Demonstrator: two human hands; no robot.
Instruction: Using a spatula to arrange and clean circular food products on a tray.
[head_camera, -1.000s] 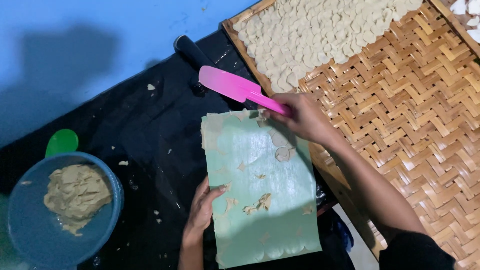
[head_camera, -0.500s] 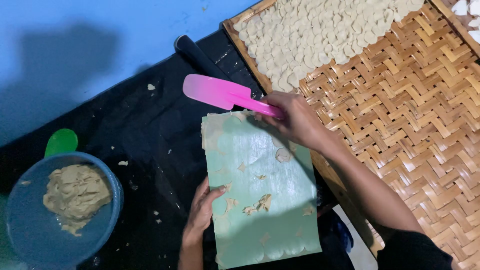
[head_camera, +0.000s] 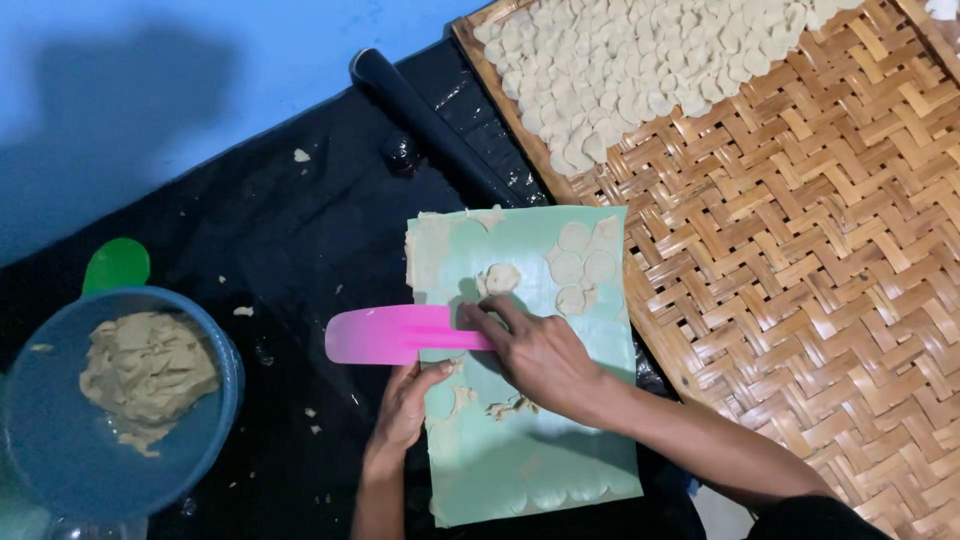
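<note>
My right hand (head_camera: 535, 355) grips the handle of a pink spatula (head_camera: 385, 334), whose blade lies flat across the left edge of a pale green mat (head_camera: 530, 440). The mat lies on black plastic sheeting and carries thin dough, several cut round discs (head_camera: 578, 266) near its top right, and scraps. My left hand (head_camera: 405, 410) presses on the mat's left edge just below the spatula, fingers spread.
A blue bowl (head_camera: 215, 400) with a lump of beige dough (head_camera: 145, 375) sits at the left, a green handle (head_camera: 116, 265) behind it. A black rolling pin (head_camera: 430, 125) lies above the mat. A woven bamboo tray (head_camera: 820, 260) at the right holds several dough discs (head_camera: 620, 70).
My right hand carried the pink spatula from above the mat's top edge down and left, so it now lies across the mat's left side. The left hand stayed on the mat edge.
</note>
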